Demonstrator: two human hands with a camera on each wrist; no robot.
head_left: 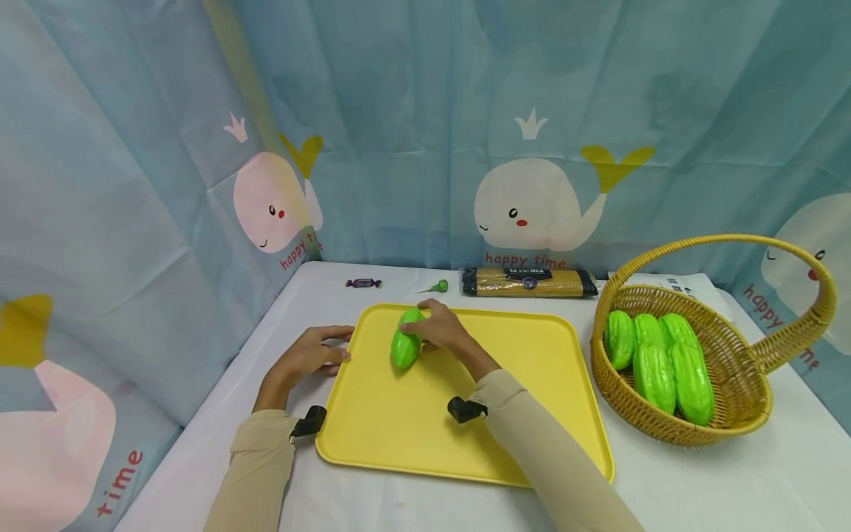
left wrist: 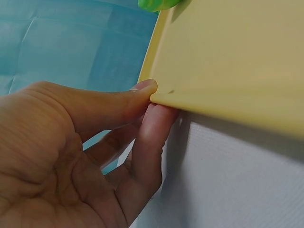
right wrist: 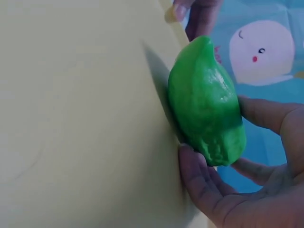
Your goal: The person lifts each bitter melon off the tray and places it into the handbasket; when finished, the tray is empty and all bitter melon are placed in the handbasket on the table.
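A glossy, bright green oblong fruit (head_left: 406, 338), pointed at one end, is over the upper left of a yellow tray (head_left: 392, 428). My right hand (head_left: 439, 326) holds it between thumb and fingers; in the right wrist view the fruit (right wrist: 206, 102) is close over the tray's surface, its shadow beside it. At the tray's left edge, my left hand (head_left: 312, 353) pinches the rim. The left wrist view shows the thumb (left wrist: 145, 87) on top of the tray's rim and a finger (left wrist: 156, 126) beneath it.
On the right stands a wicker basket (head_left: 738, 395) with a tall handle, holding several ridged green fruits (head_left: 654, 377). Behind the tray lie a purple-wrapped candy (head_left: 363, 283), a green lollipop (head_left: 439, 286) and a pack of spaghetti (head_left: 530, 283). A whale-print curtain (head_left: 412, 148) closes off the back and left.
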